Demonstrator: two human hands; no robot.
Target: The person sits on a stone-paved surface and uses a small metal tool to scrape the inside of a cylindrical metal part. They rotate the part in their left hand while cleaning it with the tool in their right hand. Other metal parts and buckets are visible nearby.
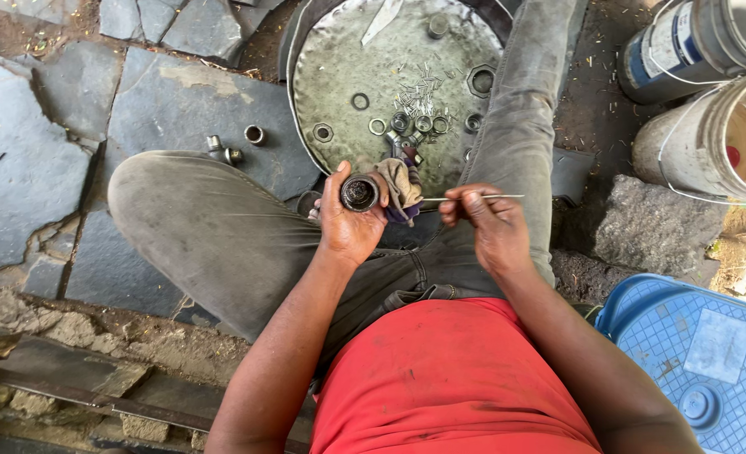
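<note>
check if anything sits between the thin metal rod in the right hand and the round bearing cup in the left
Nothing visible does. The right hand holds the rod, the left hand the cup; only a rag lies beside it.

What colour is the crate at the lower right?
Blue, a lattice-patterned plastic crate; the head view shows it.

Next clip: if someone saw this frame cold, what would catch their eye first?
Most likely the two hands at centre: the left hand grips a small dark metal cup with a rag beside it, while the right hand pinches a thin metal rod pointing sideways. Just beyond them, a round dented metal tray on the stone ground holds scattered rings, nuts and small pins. A blue plastic lid sits at lower right.
</note>
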